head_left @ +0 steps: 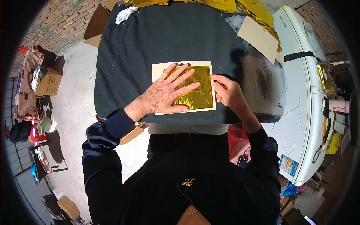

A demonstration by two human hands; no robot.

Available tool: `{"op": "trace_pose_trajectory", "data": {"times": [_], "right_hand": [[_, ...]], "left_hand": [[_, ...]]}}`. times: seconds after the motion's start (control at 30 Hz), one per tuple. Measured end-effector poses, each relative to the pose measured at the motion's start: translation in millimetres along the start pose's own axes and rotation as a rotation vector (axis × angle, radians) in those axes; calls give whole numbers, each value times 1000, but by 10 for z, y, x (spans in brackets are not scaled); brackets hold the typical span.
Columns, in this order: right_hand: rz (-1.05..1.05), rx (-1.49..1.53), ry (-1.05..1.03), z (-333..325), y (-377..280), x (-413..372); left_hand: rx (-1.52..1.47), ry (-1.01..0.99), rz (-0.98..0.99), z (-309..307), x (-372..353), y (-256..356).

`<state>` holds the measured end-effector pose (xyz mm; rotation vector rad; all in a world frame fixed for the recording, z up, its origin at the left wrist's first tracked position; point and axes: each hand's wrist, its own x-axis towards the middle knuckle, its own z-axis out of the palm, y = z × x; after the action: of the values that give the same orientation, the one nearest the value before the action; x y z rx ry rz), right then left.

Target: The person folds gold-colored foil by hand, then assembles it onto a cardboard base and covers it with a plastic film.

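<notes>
A folded square of shiny gold foil [203, 98] lies on a cream card [157, 69] with a dark hang hole at its top edge. Both rest near the front of a table covered in dark cloth. My left hand [165, 93] is pressed flat over the left and middle of the foil, fingers spread. At the right edge of the card, my right hand [231, 94] has its fingers bent, thumb and index tips close together by the foil's side. Whether they pinch the edge is too small to make out.
To the right on the table are a stack of clear plastic bags [262, 84] and blank cards [258, 37]. Gold foil sheets [210, 5] lie along the back. A white crumpled cloth [126, 15] sits back left. A white freezer [300, 112] stands at the right.
</notes>
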<state>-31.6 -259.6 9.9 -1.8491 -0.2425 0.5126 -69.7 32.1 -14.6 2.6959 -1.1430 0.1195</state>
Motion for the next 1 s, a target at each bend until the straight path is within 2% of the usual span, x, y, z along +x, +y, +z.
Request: {"op": "trace_pose_trajectory", "data": {"times": [0.27,0.37,0.67,0.83,1.0], "right_hand": [[216,122,-61,-40,-186,79],[221,249,-30,12,-180,145],[265,-62,-185,-154,-196,691],[293,-141,-272,-188,-275,792],[315,-347,-300,-186,-332,919]], "left_hand": [[7,-25,2,-7,6,-6],[-13,-25,8,-1,4,-14],[-56,-25,14,-6,14,-13],[-45,-19,21,-12,19,-13],[-22,-29,30,-37,24,-14]]}}
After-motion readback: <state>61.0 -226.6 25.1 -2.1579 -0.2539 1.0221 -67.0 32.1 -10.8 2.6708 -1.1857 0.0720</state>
